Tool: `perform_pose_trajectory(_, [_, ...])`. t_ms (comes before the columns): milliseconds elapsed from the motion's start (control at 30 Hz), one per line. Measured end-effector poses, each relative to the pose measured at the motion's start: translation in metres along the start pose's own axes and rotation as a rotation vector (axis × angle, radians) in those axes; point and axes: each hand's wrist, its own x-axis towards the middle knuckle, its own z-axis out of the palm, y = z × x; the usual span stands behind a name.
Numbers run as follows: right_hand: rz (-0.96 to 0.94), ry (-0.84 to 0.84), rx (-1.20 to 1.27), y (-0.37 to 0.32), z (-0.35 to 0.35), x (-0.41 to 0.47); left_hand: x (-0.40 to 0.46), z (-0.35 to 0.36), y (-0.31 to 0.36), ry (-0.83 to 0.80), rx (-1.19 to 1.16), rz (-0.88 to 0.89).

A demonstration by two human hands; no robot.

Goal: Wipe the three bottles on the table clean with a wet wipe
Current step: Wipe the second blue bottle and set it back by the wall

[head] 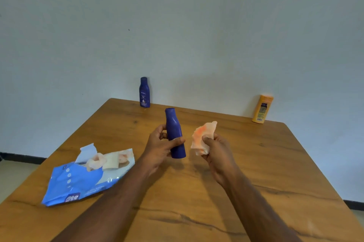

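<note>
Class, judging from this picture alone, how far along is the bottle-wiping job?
Done: a wipe is out, crumpled in the right hand, already stained orange. In hand: the left hand holds a blue bottle. Possibly left: the far blue bottle and orange bottle; their cleanliness is unclear.

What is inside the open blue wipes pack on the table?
From the torn top of the pack, pale wipes stick out, bunched and partly folded. How many remain deeper inside cannot be seen, because the blue wrapper covers them.

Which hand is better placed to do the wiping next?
Right. The right hand holds the crumpled wipe beside the dark blue bottle, apart from it; the left hand is occupied gripping that bottle.
</note>
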Motion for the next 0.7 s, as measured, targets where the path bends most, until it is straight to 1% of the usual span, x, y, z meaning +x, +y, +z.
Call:
perform_pose_trajectory(200, [-0.015, 0.005, -0.168, -0.020, 0.011, 0.079, 0.091, 0.007, 0.006, -0.003, 0.147, 0.081])
perform_pose_trajectory(267, [-0.022, 0.017, -0.222, -0.025, 0.011, 0.106, 0.125, 0.010, 0.002, 0.029, 0.189, 0.097])
perform_pose_trajectory(367, [-0.037, 0.068, -0.278, -0.029, 0.008, 0.143, 0.173, 0.013, 0.001, 0.070, 0.261, 0.132])
perform_pose_trajectory(500, [-0.082, 0.187, -0.346, -0.031, 0.005, 0.187, 0.225, 0.020, 0.004, 0.077, 0.420, 0.226])
perform_pose_trajectory(567, [-0.099, 0.215, -0.370, -0.029, 0.004, 0.205, 0.246, 0.023, 0.001, 0.079, 0.485, 0.273])
perform_pose_trajectory(700, [-0.101, 0.238, -0.400, -0.025, 0.007, 0.231, 0.274, 0.024, -0.007, 0.084, 0.505, 0.278])
